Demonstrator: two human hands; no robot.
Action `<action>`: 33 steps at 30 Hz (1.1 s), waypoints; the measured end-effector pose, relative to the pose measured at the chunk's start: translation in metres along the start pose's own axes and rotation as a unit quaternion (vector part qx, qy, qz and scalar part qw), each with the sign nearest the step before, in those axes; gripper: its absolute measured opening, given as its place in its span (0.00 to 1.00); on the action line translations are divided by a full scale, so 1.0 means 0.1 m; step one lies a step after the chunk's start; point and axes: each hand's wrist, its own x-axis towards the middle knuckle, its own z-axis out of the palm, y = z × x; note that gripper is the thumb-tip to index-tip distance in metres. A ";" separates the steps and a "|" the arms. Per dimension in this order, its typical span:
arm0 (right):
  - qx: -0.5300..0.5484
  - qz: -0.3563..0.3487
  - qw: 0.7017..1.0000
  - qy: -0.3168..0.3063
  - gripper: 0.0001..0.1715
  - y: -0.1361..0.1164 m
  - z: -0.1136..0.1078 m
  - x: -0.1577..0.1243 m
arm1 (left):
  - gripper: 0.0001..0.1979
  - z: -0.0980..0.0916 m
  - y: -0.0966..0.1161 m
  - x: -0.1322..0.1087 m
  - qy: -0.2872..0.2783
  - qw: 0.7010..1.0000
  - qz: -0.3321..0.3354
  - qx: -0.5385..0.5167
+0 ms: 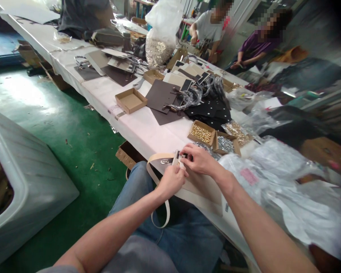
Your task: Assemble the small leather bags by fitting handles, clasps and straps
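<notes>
At the near edge of the table, my left hand (172, 180) is closed round a long beige strap (151, 165), whose loop hangs down over my lap. A metal clasp (166, 161) lies on the strap's dark part, left of my fingers. My right hand (200, 159) meets the left at a small pale piece with a dark patch (176, 154). Its thumb and fingers are pinched together there; whatever is between them is too small to make out. Just beyond it stand a cardboard box of gold-coloured studs (201, 133) and a box of silver-coloured hardware (226, 144).
A shallow cardboard box (130, 101) stands farther along the white table (147, 131). Brown panels (161, 94) and plastic-wrapped handles (191, 96) are stacked nearby. Plastic-wrapped goods (275, 163) lie to the right. A large grey bin (36, 178) is at left. Two people sit across the table.
</notes>
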 end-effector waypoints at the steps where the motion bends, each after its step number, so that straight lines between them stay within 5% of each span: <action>1: 0.000 -0.002 1.000 -0.008 0.26 0.00 -0.01 0.02 | 0.19 -0.01 0.00 -0.01 0.001 1.000 -0.003 0.001; 4: -0.019 -0.001 0.999 -0.030 0.40 0.02 -0.04 0.08 | 0.21 -0.04 0.01 -0.03 0.003 1.000 -0.015 0.004; 13: 0.012 0.092 0.992 -0.085 0.31 0.13 -0.07 0.18 | 0.22 -0.09 0.06 -0.06 -0.004 0.998 -0.060 -0.017; 17: 0.037 0.081 0.992 -0.085 0.29 0.17 -0.05 0.17 | 0.21 -0.12 0.13 -0.08 0.004 1.000 -0.013 0.015; 22: 0.083 0.094 0.989 -0.074 0.24 0.22 0.01 0.16 | 0.22 -0.03 0.46 -0.39 -0.043 0.993 0.060 0.095; 26: 0.132 0.107 0.983 -0.062 0.25 0.24 0.03 0.14 | 0.23 0.02 0.68 -0.74 -0.057 0.994 0.077 0.058; 33: 0.251 0.195 0.947 -0.047 0.32 0.27 0.06 0.12 | 0.28 -0.12 0.29 -1.01 -0.112 0.993 -0.021 0.000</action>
